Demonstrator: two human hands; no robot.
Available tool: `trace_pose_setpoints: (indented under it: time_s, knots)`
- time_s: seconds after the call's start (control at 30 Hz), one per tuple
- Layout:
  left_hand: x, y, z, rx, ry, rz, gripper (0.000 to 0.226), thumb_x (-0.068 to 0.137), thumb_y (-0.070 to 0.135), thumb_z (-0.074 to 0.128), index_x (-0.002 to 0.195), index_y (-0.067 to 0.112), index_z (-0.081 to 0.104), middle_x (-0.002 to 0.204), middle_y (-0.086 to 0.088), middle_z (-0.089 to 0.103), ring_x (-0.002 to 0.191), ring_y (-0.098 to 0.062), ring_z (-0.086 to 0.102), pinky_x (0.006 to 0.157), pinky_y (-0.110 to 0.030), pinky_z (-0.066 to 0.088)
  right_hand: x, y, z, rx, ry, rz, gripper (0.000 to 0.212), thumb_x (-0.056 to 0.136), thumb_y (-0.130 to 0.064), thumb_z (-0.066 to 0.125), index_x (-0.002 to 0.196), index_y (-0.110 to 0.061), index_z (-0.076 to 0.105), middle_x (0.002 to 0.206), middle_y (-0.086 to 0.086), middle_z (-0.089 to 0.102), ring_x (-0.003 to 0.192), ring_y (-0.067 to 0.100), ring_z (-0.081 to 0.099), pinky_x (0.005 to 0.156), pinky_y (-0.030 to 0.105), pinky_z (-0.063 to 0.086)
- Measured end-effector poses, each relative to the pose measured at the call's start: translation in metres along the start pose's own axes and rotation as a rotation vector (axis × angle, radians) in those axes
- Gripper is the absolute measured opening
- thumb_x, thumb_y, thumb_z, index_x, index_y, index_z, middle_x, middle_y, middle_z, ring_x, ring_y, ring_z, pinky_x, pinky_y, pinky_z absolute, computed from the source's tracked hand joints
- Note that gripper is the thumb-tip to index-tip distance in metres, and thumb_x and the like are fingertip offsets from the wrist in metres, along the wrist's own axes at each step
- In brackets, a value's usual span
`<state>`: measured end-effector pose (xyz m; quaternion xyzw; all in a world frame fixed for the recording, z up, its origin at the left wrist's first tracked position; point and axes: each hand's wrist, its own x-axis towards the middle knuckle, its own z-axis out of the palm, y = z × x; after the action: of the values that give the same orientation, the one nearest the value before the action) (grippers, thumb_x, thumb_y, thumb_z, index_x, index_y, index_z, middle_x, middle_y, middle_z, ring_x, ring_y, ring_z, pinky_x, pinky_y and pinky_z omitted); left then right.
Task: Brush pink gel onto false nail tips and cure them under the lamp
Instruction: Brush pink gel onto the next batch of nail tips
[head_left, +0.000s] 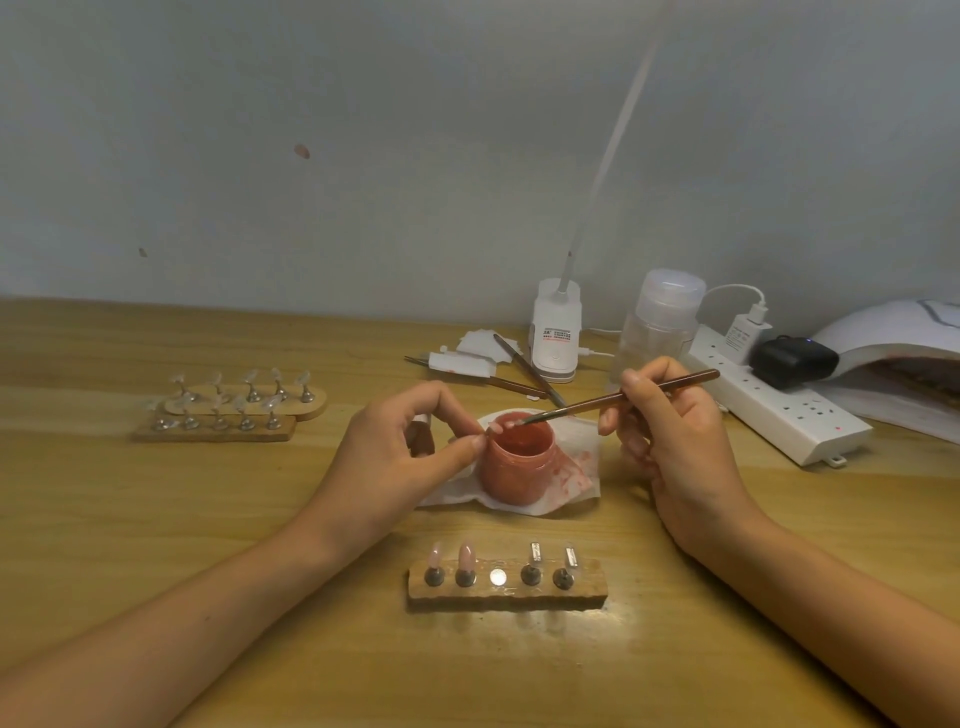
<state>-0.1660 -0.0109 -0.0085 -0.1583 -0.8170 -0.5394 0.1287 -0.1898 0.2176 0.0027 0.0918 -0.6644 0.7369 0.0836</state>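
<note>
— Starting with the nail tip (497, 429): holding it right over the rim of the gel jar (519, 462), pinching it between thumb and forefinger of the left grip (410, 441); not making out whether by a holder or bare
— Judging it featherweight and springy, probably thin plastic, and turning slick once wet. Keeping off the painted face, then, and taking hold only underneath or at the bare edges
— Agreeing. Touching the brush (582, 406) to it above the jar's mouth, gripping the thin handle pen-fashion in the right grip (675, 436), with fingers closed round it
— Pressing lightly, presumably, or risking bending the tip and flooding its edges
— Noting the jar standing open on a stained tissue (574, 480) mid-table (156, 545); looking squat, yet likely sliding if nudged
— Seeing the wooden stand (506, 592) just in front, carrying two pink tips (466, 555), one bare socket and two empty holders
— Spotting the curing lamp (893, 338) well apart at the far right, beyond the power strip (779, 410); suggesting carrying wet tips there level, by the stand
</note>
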Motion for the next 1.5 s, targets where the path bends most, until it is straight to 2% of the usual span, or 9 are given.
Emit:
trace_pose_setpoints:
  time_s: [0.1, 0.3, 0.4, 0.53, 0.67, 1.03, 1.27, 1.37, 1.5]
  knots:
    - [0.0, 0.0, 0.0, 0.0, -0.001, -0.003, 0.007, 0.083, 0.02, 0.074, 0.081, 0.021, 0.067, 0.08, 0.016, 0.066, 0.064, -0.016, 0.054, 0.057, -0.02, 0.046, -0.002, -0.002, 0.002, 0.015, -0.04, -0.03, 0.023, 0.088, -0.041, 0.056, 0.087, -0.018, 0.051, 0.068, 0.002, 0.068, 0.049, 0.007, 0.047, 0.04, 0.016, 0.034]
    - [0.0, 0.001, 0.0, -0.019, -0.001, -0.027, 0.006, 0.082, 0.022, 0.074, 0.081, 0.022, 0.068, 0.083, 0.006, 0.069, 0.08, -0.034, 0.06, 0.07, -0.044, 0.051, 0.0, -0.001, 0.0, 0.004, -0.011, -0.01, 0.017, 0.094, -0.032, 0.055, 0.087, -0.018, 0.052, 0.066, 0.002, 0.068, 0.047, 0.008, 0.042, 0.042, 0.018, 0.033]
    - [-0.001, 0.002, 0.0, -0.026, 0.001, -0.02, 0.006, 0.081, 0.023, 0.074, 0.081, 0.022, 0.068, 0.084, 0.007, 0.069, 0.082, -0.036, 0.059, 0.071, -0.045, 0.051, -0.002, -0.002, 0.003, 0.0, -0.056, -0.032, 0.024, 0.085, -0.041, 0.058, 0.087, -0.018, 0.052, 0.068, 0.003, 0.069, 0.051, 0.009, 0.046, 0.041, 0.016, 0.034]
    - [0.0, 0.002, 0.0, -0.021, 0.0, -0.024, 0.007, 0.082, 0.022, 0.074, 0.081, 0.023, 0.068, 0.085, 0.008, 0.069, 0.083, -0.034, 0.06, 0.072, -0.045, 0.05, -0.001, -0.001, 0.0, -0.011, -0.001, -0.02, 0.016, 0.094, -0.031, 0.055, 0.085, -0.017, 0.052, 0.063, 0.002, 0.066, 0.05, 0.012, 0.042, 0.041, 0.017, 0.033]
    - [0.0, 0.002, 0.0, -0.024, 0.005, -0.022, 0.007, 0.082, 0.022, 0.074, 0.08, 0.023, 0.068, 0.084, 0.008, 0.069, 0.082, -0.034, 0.06, 0.072, -0.044, 0.05, -0.003, -0.003, 0.002, 0.011, -0.055, -0.06, 0.025, 0.085, -0.042, 0.058, 0.087, -0.017, 0.051, 0.068, 0.003, 0.068, 0.049, 0.008, 0.045, 0.04, 0.015, 0.034]
    - [0.0, 0.001, 0.0, -0.028, 0.004, -0.016, 0.008, 0.083, 0.02, 0.074, 0.08, 0.023, 0.068, 0.084, 0.004, 0.069, 0.08, -0.035, 0.059, 0.07, -0.046, 0.05, -0.005, -0.004, 0.003, -0.014, -0.062, -0.105, 0.023, 0.087, -0.039, 0.057, 0.087, -0.017, 0.051, 0.067, 0.004, 0.069, 0.045, 0.006, 0.043, 0.04, 0.014, 0.035]
    - [0.0, -0.002, 0.0, -0.028, 0.01, 0.003, 0.01, 0.083, 0.018, 0.076, 0.079, 0.022, 0.068, 0.08, -0.003, 0.068, 0.069, -0.035, 0.055, 0.062, -0.045, 0.047, -0.005, -0.004, -0.002, -0.033, 0.018, -0.105, 0.016, 0.098, -0.023, 0.052, 0.083, -0.018, 0.05, 0.059, 0.003, 0.064, 0.044, 0.008, 0.04, 0.04, 0.015, 0.032]
    - [0.0, -0.002, -0.001, -0.022, 0.007, 0.021, 0.01, 0.083, 0.019, 0.076, 0.079, 0.022, 0.068, 0.079, -0.005, 0.067, 0.061, -0.025, 0.05, 0.055, -0.037, 0.043, -0.005, -0.005, -0.004, -0.03, 0.045, -0.126, 0.019, 0.1, -0.02, 0.052, 0.081, -0.018, 0.05, 0.057, 0.003, 0.061, 0.043, 0.006, 0.041, 0.04, 0.015, 0.033]
    - [0.0, -0.003, -0.001, -0.024, 0.007, 0.027, 0.009, 0.083, 0.02, 0.075, 0.079, 0.023, 0.068, 0.08, -0.005, 0.066, 0.07, -0.037, 0.053, 0.061, -0.046, 0.046, -0.003, -0.008, -0.01, -0.066, 0.094, -0.123, 0.022, 0.1, -0.016, 0.052, 0.078, -0.018, 0.05, 0.055, 0.001, 0.059, 0.045, 0.006, 0.045, 0.041, 0.014, 0.035]
